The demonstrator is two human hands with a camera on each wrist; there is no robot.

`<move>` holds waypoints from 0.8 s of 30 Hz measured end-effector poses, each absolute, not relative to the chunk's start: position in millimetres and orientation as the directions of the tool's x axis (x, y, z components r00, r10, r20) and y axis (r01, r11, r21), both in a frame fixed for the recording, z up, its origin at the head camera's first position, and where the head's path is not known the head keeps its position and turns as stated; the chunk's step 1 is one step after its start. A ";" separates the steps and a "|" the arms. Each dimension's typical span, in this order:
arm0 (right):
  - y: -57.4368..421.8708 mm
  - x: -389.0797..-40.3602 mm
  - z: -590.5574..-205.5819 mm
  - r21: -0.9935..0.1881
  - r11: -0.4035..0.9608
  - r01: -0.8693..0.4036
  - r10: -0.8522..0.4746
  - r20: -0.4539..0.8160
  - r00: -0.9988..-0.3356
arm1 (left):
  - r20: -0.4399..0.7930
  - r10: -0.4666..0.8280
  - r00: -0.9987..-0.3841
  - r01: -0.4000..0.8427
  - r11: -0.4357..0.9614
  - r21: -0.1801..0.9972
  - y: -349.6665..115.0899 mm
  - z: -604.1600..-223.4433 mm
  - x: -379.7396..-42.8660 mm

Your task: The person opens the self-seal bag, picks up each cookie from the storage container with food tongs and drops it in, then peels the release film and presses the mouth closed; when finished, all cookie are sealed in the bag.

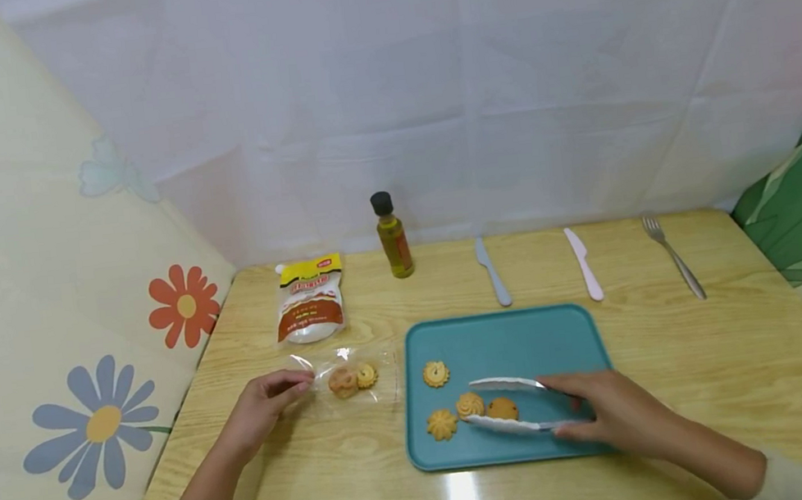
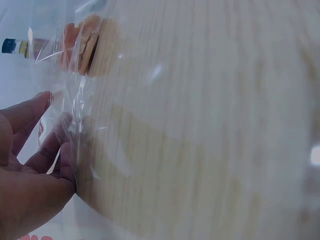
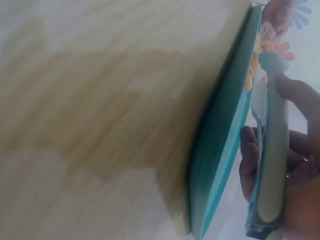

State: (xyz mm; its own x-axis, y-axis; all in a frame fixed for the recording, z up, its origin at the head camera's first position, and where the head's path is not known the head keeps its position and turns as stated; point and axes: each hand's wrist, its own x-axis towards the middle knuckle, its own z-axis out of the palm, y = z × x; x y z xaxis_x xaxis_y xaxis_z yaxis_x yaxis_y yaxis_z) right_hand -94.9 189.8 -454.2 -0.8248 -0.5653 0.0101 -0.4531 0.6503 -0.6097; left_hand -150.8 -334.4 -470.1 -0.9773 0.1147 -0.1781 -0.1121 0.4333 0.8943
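Observation:
My right hand (image 1: 608, 408) holds a pair of tongs (image 1: 506, 424) over the teal tray (image 1: 529, 334). The tongs' two arms stand apart, with a round cookie (image 1: 470, 405) and a darker cookie (image 1: 502, 409) around their tips; whether they touch either is unclear. A flower-shaped cookie (image 1: 441, 424) and a ring-like cookie (image 1: 436, 374) lie on the tray's left side. Left of the tray, my left hand (image 1: 270, 401) pinches the open-looking end of a clear plastic bag (image 1: 384, 359). Inside the bag are a brownish cookie (image 1: 343, 382) and a yellow cookie (image 1: 367, 375).
Behind the bag stands a yellow, white and brown pouch (image 1: 310, 301), with an oil bottle (image 1: 394, 238) to its right. Beyond the tray lie a blue-grey knife (image 1: 493, 272), a pink knife (image 1: 584, 264) and a fork (image 1: 673, 258). A white cloth hangs at the table's back edge.

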 end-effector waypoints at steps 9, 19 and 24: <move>203.4 -88.4 -457.8 -0.589 0.676 -0.444 -0.559 -0.017 -0.829 | -0.180 0.105 -0.978 -0.119 0.430 0.895 -333.9 -467.9 -151.1; 209.7 -87.0 -454.0 -0.560 0.694 -0.453 -0.559 -0.022 -0.829 | -0.182 0.110 -0.977 -0.118 0.433 0.894 -333.5 -466.5 -150.4; 209.7 -87.2 -453.7 -0.555 0.695 -0.457 -0.562 -0.022 -0.827 | -0.189 0.107 -0.976 -0.124 0.437 0.891 -333.5 -466.4 -150.1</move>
State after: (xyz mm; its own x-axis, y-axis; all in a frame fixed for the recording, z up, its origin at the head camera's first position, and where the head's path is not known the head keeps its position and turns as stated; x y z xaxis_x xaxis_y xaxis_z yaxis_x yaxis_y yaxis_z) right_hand -87.2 209.7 -453.7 -0.8271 -0.5616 -0.0223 -0.4571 0.6951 -0.5549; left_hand -150.1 -333.5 -466.4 -0.9762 0.1070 -0.1887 -0.1244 0.4367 0.8910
